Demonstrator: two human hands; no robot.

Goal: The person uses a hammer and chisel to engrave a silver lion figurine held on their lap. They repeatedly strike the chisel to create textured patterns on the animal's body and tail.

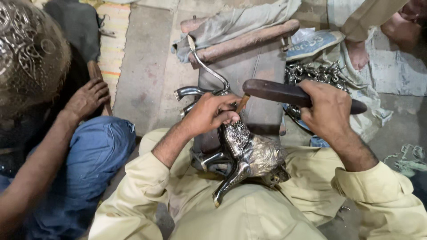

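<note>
Embossed silvery metal figurine (249, 153), smooth dark wooden mallet (284, 94)

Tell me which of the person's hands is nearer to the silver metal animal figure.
Left. The left hand rests on the metal animal figure, pinching a small punch against it. The right hand is above and to the right, apart from it, gripping a dark wooden mallet.

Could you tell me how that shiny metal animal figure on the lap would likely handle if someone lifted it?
The metal figure looks rigid and probably heavy for its size, being polished metal. Its glossy surface may be slippery. The thin legs sticking out could snag, and resting on its side across the lap, steadied by the left hand, it seems apt to tip.
</note>
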